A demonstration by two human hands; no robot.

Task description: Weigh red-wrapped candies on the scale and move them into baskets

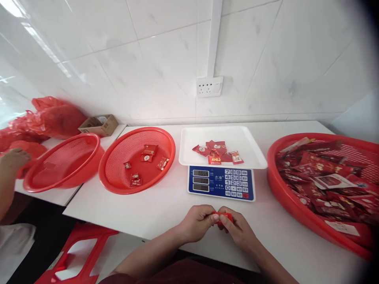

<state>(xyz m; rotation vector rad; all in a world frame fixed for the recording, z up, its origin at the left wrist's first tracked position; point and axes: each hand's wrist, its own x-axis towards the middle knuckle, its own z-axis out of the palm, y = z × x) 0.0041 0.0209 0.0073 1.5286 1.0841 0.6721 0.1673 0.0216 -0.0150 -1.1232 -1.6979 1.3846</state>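
My left hand (197,223) and my right hand (237,225) meet over the table's front part, both closed on one small red packet (224,217). Fingers cover much of it, so its print is hidden. Just beyond them stands a digital scale (221,183) with a blue keypad panel. Its white tray (189,138) bears several small red packets (217,149) in a loose pile. To the left, a red mesh basket (109,157) has several packets (150,149) scattered on its bottom. At the right, a larger red basket (274,185) is heaped with red packets (325,177).
Farther left sit another red basket (91,148), a cardboard box (100,125) and red plastic bags (59,118). Another person's hand (16,157) is at the left edge. A red stool (85,252) stands below. A wall socket (209,86) is behind the scale.
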